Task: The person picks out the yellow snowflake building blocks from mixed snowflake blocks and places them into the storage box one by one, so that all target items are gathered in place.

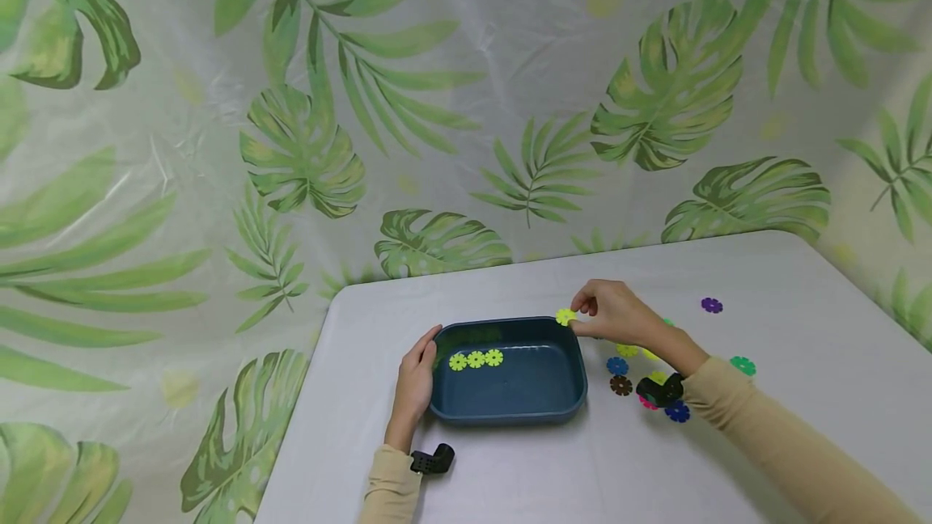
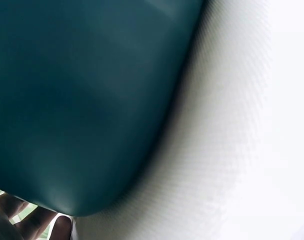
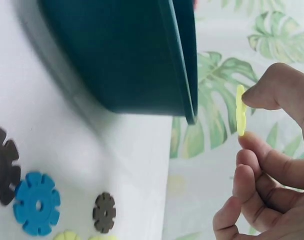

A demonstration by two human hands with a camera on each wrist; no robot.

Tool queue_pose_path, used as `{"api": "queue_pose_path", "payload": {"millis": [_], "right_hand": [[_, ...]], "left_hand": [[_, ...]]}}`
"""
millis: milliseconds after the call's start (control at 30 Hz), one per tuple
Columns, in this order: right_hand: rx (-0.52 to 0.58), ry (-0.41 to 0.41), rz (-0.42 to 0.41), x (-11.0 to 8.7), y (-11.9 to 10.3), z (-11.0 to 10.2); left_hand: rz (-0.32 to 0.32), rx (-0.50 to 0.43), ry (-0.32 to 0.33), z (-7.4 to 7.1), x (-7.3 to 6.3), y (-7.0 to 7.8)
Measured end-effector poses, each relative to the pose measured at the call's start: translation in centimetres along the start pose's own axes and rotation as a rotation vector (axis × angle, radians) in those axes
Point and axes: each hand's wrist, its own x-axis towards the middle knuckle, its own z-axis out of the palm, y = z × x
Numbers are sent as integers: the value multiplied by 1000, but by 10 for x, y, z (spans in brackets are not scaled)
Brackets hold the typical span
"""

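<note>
A dark blue rectangular plastic bin stands on the table, with three yellow notched interlocking discs in a row inside it. My left hand rests against the bin's left side, its fingers stretched along the outside near the rim. In the left wrist view, the bin's wall fills much of the picture and only some fingertips show. Above the far right corner of the bin, my right hand pinches another yellow disc between thumb and index finger, the other fingers curled.
Right of the bin lie several loose discs, including a blue one, a brown one and a dark blue one. Farther off are a purple disc and a green disc. A leaf-patterned curtain hangs behind the white table.
</note>
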Motion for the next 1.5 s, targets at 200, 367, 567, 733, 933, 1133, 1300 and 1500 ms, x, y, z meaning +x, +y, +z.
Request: {"api": "queue_pose_path", "payload": {"millis": [200, 367, 567, 733, 933, 1133, 1300, 1500], "right_hand": [[4, -17, -32, 5, -8, 6], [10, -52, -39, 11, -16, 12], [-2, -70, -50, 19, -24, 22], [2, -81, -67, 24, -30, 30], [-7, -99, -66, 29, -38, 38], [-17, -118, -47, 33, -47, 44], [-31, -135, -33, 37, -51, 49], [-47, -155, -16, 40, -54, 55]], "left_hand": [[-2, -1, 2, 0, 0, 0], [-6, -8, 3, 0, 0, 0], [-8, -5, 2, 0, 0, 1], [-3, -7, 1, 0, 0, 1], [-3, -4, 1, 0, 0, 1], [-3, 1, 0, 0, 0, 1], [-1, -1, 1, -1, 0, 0], [0, -4, -3, -1, 0, 0]]}}
